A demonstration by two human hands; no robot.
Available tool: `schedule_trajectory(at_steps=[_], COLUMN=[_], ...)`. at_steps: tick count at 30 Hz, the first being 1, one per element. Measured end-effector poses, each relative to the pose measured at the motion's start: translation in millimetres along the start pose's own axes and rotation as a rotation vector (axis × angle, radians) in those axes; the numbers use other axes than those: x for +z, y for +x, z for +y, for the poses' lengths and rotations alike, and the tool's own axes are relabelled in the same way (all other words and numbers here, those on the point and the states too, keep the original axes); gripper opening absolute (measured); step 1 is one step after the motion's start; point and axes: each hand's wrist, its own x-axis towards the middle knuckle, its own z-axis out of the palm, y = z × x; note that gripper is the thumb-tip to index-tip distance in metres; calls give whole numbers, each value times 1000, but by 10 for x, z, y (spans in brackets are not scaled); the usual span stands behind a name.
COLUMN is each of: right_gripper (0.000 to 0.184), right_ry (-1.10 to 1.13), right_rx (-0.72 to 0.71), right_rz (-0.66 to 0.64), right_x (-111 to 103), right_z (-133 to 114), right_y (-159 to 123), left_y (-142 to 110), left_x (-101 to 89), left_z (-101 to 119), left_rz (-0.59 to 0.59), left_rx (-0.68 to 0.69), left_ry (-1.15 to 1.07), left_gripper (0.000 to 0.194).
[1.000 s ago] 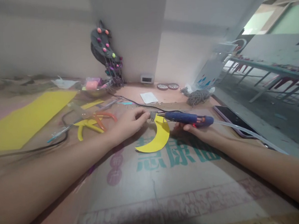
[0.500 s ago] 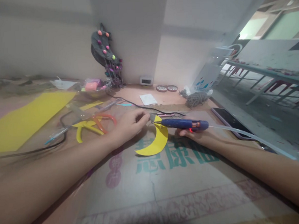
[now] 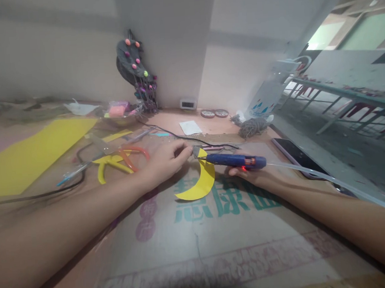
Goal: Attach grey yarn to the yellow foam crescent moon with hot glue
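Note:
A yellow crescent moon cutout (image 3: 205, 181) hangs just over the printed cardboard, with a bit of grey material (image 3: 196, 151) at its upper tip. My left hand (image 3: 172, 158) pinches the cutout there between thumb and fingers. From the right, my right hand (image 3: 243, 173) grips a blue glue gun (image 3: 229, 160) whose red light glows; most of the fingers are hidden behind it. The gun's nozzle is at the crescent's upper end, by the grey part. A long clear glue stick (image 3: 298, 169) runs out of the gun's rear.
Scissors with orange handles (image 3: 135, 158) and yellow-handled pliers (image 3: 111, 166) lie left, near a yellow sheet (image 3: 39, 155). A black cable (image 3: 185, 138) crosses behind the hands. Grey yarn (image 3: 253, 127) and a phone (image 3: 297, 157) are right. A grey moon ornament (image 3: 130, 63) leans on the wall.
The glue gun and right hand have shifted very slightly left. The crescent's lower tip has moved a little. Both hands keep their holds.

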Motion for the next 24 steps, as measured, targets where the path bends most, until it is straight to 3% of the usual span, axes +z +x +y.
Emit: schedule_trajectory(at_steps=[13, 24], right_gripper=[12, 22], right_ry=[99, 104], right_rx=[-43, -51], right_rz=[2, -10], right_x=[7, 28], right_z=[-29, 64], right_y=[17, 35], left_y=[-11, 0], left_x=[-6, 0], left_z=[27, 14], left_rz=[-19, -12], left_rx=[-19, -37], left_ry=[-13, -2], left_gripper=[30, 30])
